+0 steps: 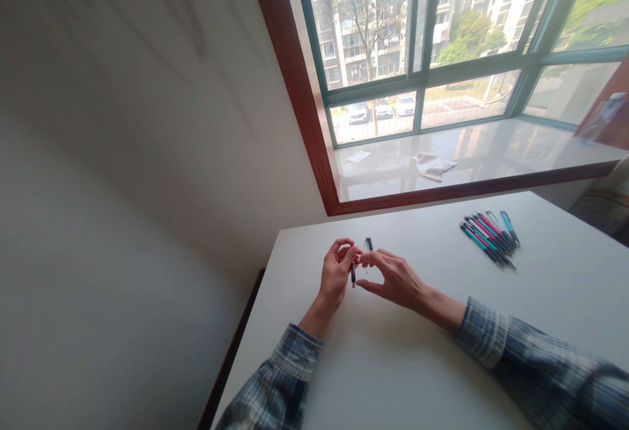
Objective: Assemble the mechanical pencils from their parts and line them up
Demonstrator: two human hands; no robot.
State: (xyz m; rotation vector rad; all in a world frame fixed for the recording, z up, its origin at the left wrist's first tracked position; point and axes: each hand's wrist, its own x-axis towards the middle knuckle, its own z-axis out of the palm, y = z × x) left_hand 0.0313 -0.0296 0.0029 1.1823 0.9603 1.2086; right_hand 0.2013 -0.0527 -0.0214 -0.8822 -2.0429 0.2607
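Observation:
My left hand [336, 271] is closed, its thumb and fingers pinching a dark pen [352, 276] with a bit of red near the grip. The pen points down toward me, its upper part hidden by the fingers. My right hand [393, 276] reaches in from the right, with thumb and index finger spread apart beside the pen. Its index fingertip is close to the left fingertips; whether it touches the pen I cannot tell. Just behind the right hand, a black and clear pen [369, 244] lies on the table, partly covered by the fingers.
On the white table [393, 364], several pens in teal, pink and black [486, 236] lie bunched at the right. Behind the table, a windowsill [383, 177] holds a white cloth [434, 166], a paper [358, 156] and a clear bottle [605, 115]. A wall [147, 220] stands at the left.

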